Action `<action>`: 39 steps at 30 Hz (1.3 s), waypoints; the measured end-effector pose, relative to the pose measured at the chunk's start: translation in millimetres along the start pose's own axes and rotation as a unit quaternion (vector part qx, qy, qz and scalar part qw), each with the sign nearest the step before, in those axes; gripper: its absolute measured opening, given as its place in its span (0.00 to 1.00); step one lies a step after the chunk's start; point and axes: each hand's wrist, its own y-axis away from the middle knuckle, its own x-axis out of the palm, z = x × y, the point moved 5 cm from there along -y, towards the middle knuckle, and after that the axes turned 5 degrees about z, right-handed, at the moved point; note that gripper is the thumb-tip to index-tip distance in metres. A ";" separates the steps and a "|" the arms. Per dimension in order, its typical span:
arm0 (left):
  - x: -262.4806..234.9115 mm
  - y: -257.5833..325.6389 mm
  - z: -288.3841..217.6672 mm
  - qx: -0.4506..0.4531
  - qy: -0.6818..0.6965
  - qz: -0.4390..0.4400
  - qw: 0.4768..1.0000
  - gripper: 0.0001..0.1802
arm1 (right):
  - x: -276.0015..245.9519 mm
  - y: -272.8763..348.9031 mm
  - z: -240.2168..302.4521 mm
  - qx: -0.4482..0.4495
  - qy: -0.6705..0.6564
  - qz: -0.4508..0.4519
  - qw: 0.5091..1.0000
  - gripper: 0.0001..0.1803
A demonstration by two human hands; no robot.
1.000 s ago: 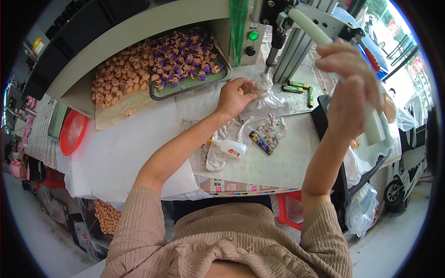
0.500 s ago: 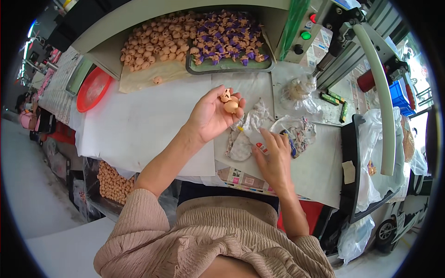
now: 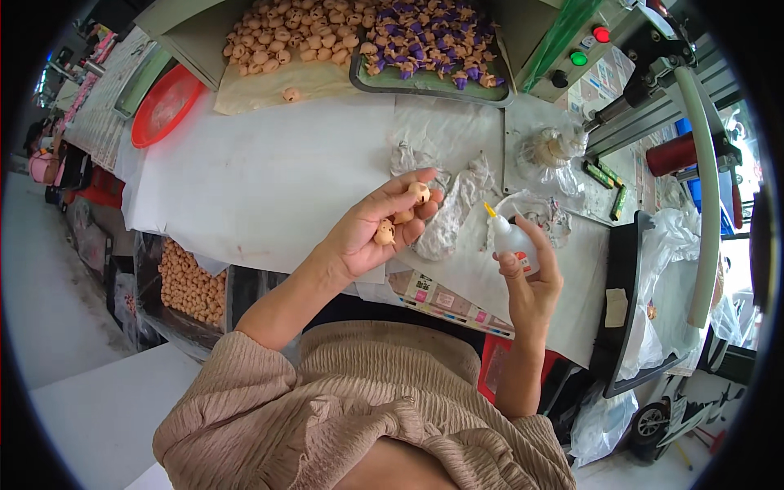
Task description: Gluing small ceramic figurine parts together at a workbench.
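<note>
- Red round tray (image 3: 166,104): we found it at the upper left, tilted in view, near the table's far edge.
- Lined bin (image 3: 149,265): below table level at the lower left, holding a heap of small beige parts (image 3: 192,282).
- Tan sheet (image 3: 261,92): under a pile of round beige shells (image 3: 302,28), with one loose shell (image 3: 291,95) lying apart near its front edge.
- Left hand (image 3: 363,227): half curled, palm up, over the table's front; we counted at least three beige pieces (image 3: 385,233) held in it.
- Dark-rimmed tray (image 3: 445,95): at the back, filled with purple-and-beige figures (image 3: 425,37).
- Crumpled cloths (image 3: 445,219): on the table between the two hands, just beyond the left one.
- Right hand (image 3: 535,282): closed around a white bottle (image 3: 513,238), whose yellow tip (image 3: 490,210) pointed up and leftward; we saw it well apart from the beige pieces.
- Plastic-wrapped fixture (image 3: 555,149): standing beyond the right hand, below the machine's rod.
- Green-and-black cylinders (image 3: 604,174): a small group lying right of the fixture.
- Black tray (image 3: 621,298): at the right, lined with clear plastic (image 3: 653,327).
- Pale curved handle (image 3: 701,204): rightmost entry, hanging above that tray in our view.
</note>
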 end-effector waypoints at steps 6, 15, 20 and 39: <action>11.3 12.7 20.4 -0.001 0.028 -0.005 1.000 0.17 | -11.6 10.4 22.0 -0.051 0.017 -0.022 0.998 0.28; -11.2 13.6 50.5 -0.032 0.056 0.068 0.996 0.20 | -25.8 25.8 13.4 -0.018 -0.064 -0.072 0.995 0.27; -6.3 2.9 43.3 -0.027 0.044 0.015 0.999 0.22 | -20.1 15.6 18.2 -0.089 -0.022 -0.059 0.994 0.26; -23.4 -0.9 58.7 -0.047 0.037 0.023 0.998 0.25 | -2.6 14.3 15.5 -0.097 0.050 -0.009 0.994 0.23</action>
